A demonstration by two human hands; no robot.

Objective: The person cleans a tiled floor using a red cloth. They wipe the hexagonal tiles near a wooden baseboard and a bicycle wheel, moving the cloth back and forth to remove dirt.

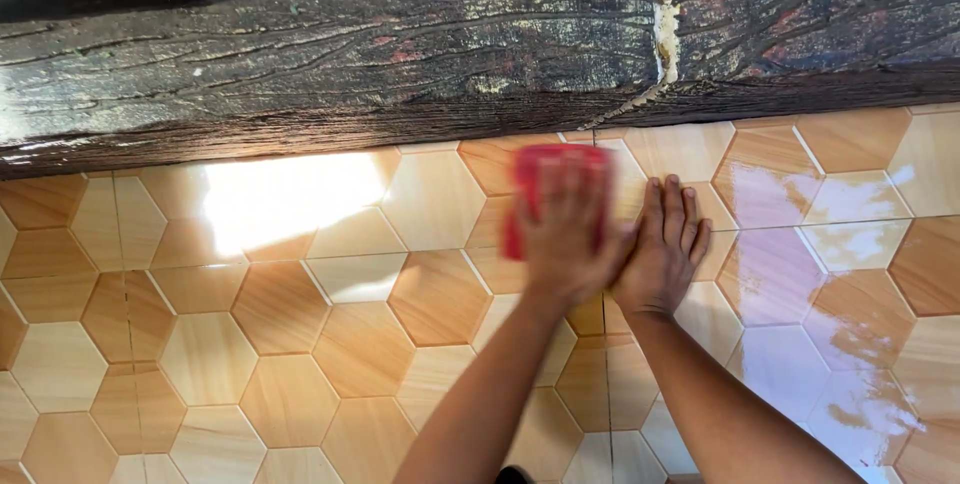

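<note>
The red cloth [556,179] lies flat on the tiled surface [300,344], under the left hand [565,244], just below the dark wooden beam [400,54]. Much free tile spreads left and below. The left hand presses the cloth with fingers spread; the right hand [665,244] rests flat beside it, holding nothing.

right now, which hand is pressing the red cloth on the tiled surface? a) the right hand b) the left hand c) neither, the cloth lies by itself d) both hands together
b: the left hand lies spread on top of the red cloth, blurred as if in motion, on the orange and cream hexagon-patterned tiled surface, while the right hand rests flat on bare tile beside it, just below the dark wood-grain ledge.
</note>
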